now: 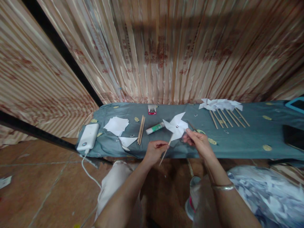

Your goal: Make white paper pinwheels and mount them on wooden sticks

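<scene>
A white paper pinwheel [175, 126] on a thin wooden stick is held up over the table's front edge, a small round pin at its centre. My left hand [154, 152] pinches the stick below the blades. The thumb and fingers of my right hand [198, 141] are closed on the edge of the right blade. Just behind and left of the pinwheel lies a glue stick [154, 128] with a green label. Several loose wooden sticks [141, 129] lie left of it. A small open red-and-white box [152, 110] with tiny dark pieces stands farther back.
White paper sheets [116, 126] and a folded paper piece [128, 141] lie left, near a white power bank [88, 136] with a cable. Several pinwheels [220, 104] rest back right on the grey-green cloth [251, 142]. A dark flat object [293, 136] lies far right. A striped curtain [161, 50] hangs behind.
</scene>
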Tool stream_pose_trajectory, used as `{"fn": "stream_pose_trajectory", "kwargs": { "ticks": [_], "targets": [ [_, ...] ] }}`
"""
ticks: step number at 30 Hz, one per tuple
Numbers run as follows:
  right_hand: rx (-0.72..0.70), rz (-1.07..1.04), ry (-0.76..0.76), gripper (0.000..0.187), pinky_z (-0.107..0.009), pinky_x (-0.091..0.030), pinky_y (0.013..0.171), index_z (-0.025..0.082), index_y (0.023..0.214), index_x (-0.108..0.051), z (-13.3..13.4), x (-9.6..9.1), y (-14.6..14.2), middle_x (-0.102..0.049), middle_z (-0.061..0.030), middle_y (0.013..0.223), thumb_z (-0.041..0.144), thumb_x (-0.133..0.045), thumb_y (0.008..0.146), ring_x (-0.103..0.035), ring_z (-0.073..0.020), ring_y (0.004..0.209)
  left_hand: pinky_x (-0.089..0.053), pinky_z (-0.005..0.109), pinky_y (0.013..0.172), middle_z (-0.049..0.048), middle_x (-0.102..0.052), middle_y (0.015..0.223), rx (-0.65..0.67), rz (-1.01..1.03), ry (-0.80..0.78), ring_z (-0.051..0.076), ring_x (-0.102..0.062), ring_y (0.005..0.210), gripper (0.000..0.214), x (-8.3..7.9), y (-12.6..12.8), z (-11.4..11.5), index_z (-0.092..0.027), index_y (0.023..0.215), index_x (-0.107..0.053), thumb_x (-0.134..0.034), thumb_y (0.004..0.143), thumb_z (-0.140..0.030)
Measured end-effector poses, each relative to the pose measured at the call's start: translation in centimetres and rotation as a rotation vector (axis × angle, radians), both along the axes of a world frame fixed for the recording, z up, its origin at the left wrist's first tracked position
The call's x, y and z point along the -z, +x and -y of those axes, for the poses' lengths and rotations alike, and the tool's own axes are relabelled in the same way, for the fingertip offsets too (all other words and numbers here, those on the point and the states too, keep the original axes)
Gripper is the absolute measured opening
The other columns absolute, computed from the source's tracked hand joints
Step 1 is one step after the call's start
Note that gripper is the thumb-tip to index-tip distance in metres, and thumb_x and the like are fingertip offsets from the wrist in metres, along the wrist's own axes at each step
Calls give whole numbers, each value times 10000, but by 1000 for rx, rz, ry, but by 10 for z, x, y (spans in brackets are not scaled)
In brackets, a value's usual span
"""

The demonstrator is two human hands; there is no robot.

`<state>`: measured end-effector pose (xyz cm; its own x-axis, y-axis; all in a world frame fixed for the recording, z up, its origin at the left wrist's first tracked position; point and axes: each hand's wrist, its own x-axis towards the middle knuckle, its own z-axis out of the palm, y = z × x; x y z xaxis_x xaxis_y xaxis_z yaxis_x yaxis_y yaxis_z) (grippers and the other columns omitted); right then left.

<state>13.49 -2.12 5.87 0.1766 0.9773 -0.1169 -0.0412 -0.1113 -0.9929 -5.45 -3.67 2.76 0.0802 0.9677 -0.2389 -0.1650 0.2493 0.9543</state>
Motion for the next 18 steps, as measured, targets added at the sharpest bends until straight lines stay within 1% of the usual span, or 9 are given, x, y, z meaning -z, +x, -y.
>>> {"fn": "stream_pose_trajectory", "kwargs": {
  "ticks": [2, 4, 7, 9, 11, 13, 15, 18],
  "targets": [
    [73, 26, 49, 493, -215, -249, 397, 162, 558, -693, -1, 0, 11, -614, -19, 482, 650, -730, 616, -372, -56, 397, -383, 231, 532, 1, -646, 534, 0, -1, -9, 106, -504, 519, 215, 1, 0, 0, -161, 624, -744, -792, 484, -318],
    [163, 20, 76, 468, -217, -237, 402, 163, 563, -689, -3, 1, 20, -610, -16, 489, 625, -744, 617, -386, -61, 410, -388, 231, 537, -2, -645, 533, 5, 1, -16, 105, -506, 520, 218, 1, 0, 0, -163, 623, -743, -793, 477, -317],
    [314, 14, 128, 408, -221, -263, 426, 173, 565, -680, -7, 4, 27, -618, -5, 514, 567, -776, 605, -423, -73, 444, -390, 229, 543, -4, -646, 535, 20, -1, -21, 102, -503, 519, 221, 0, 0, 0, -162, 618, -738, -804, 473, -316],
    [388, 20, 176, 362, -222, -313, 464, 182, 596, -691, -10, 5, 27, -642, 3, 554, 528, -796, 590, -454, -78, 479, -391, 228, 548, -3, -651, 542, 34, -5, -24, 100, -503, 521, 223, -1, 0, 1, -161, 616, -737, -812, 472, -314],
    [387, 6, 199, 334, -230, -376, 521, 193, 651, -715, -12, 6, 25, -681, 2, 616, 502, -813, 569, -506, -93, 534, -389, 226, 545, -1, -656, 548, 53, -10, -26, 99, -502, 520, 229, -1, 1, 2, -159, 620, -738, -819, 472, -314],
    [324, -31, 186, 339, -247, -417, 566, 203, 705, -739, -13, 7, 21, -706, -1, 662, 492, -822, 547, -547, -114, 578, -387, 226, 538, 1, -658, 548, 71, -17, -30, 100, -501, 517, 233, -1, 2, 3, -157, 621, -740, -824, 470, -314],
    [254, -64, 158, 339, -260, -434, 581, 209, 718, -749, -13, 8, 16, -716, 0, 674, 484, -826, 536, -566, -126, 588, -389, 227, 536, 2, -659, 545, 84, -21, -33, 102, -502, 516, 227, -1, 2, 4, -158, 614, -741, -825, 469, -311],
    [208, -91, 126, 307, -261, -433, 577, 220, 697, -748, -12, 9, 10, -716, 11, 656, 461, -834, 527, -569, -125, 571, -396, 229, 540, 2, -658, 543, 88, -20, -37, 104, -506, 518, 207, -1, 4, 4, -160, 604, -740, -817, 475, -303]
  ]
}}
